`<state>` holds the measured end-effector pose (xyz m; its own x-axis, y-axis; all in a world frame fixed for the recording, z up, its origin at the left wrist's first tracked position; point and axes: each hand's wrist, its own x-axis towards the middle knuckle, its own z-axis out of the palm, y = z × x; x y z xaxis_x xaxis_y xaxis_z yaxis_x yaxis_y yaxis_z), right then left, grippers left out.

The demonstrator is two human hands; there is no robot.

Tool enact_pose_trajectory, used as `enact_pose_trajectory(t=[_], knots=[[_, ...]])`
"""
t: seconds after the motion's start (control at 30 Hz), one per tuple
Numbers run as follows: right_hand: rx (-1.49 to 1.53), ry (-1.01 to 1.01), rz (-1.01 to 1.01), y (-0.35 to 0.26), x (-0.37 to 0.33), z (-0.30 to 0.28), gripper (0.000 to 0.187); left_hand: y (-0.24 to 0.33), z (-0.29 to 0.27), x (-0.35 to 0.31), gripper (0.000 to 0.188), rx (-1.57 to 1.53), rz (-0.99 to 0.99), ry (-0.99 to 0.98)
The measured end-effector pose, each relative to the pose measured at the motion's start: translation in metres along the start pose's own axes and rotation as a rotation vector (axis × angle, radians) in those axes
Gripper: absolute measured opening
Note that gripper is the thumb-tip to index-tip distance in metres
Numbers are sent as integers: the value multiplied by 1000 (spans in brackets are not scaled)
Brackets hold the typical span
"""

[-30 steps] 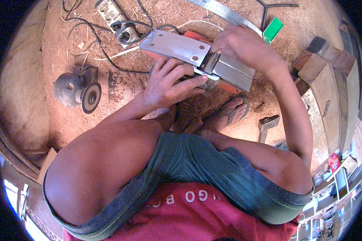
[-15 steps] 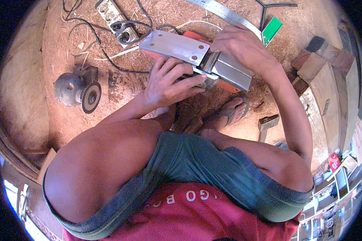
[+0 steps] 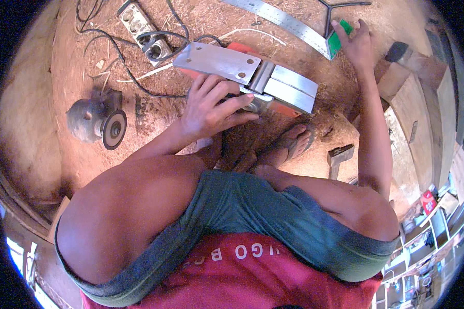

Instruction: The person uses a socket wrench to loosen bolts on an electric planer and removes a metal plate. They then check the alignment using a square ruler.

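Note:
An electric hand planer [image 3: 216, 61] lies upside down on the ground, its shiny metal soles and cutter drum facing up and bits of its orange-red body showing below. My left hand [image 3: 214, 103] is closed round the planer's near side, thumb and fingers against the housing. Farther right, my right hand [image 3: 357, 46] is at the green handle of a try square [image 3: 288, 26], with the thumb across the handle and a finger beyond it. Some fingers of that hand are hidden. The steel blade of the square stretches away to the left on the ground.
A bench grinder [image 3: 95, 121] stands at the left. Behind the planer lie a power strip [image 3: 144, 33] and tangled black cables. A hammer [image 3: 339, 157] rests beside my foot. Wooden boards [image 3: 417, 118] line the right side, and shavings cover the ground.
My right hand has left the planer's cutter area and moved up and right to the square's green handle. My left hand stays on the planer.

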<state>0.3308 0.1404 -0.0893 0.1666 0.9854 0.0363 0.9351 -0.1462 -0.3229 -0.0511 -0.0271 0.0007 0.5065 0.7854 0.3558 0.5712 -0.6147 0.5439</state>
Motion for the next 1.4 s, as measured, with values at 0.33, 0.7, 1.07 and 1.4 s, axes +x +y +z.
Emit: enact_pose_trajectory(t=[0.33, 0.7, 1.07, 1.4], knots=[[836, -346, 388, -4, -17, -30, 66, 5, -6, -4, 52, 9, -21, -24], [1308, -169, 47, -70, -77, -104, 23, 1, -2, -7, 50, 32, 11, 39], [1217, -250, 27, -94, -85, -88, 22, 1, -5, -7, 52, 8, 0, 15], [1214, -246, 26, -102, -87, -80, 24, 2, -5, -5, 50, 10, -1, 17]])
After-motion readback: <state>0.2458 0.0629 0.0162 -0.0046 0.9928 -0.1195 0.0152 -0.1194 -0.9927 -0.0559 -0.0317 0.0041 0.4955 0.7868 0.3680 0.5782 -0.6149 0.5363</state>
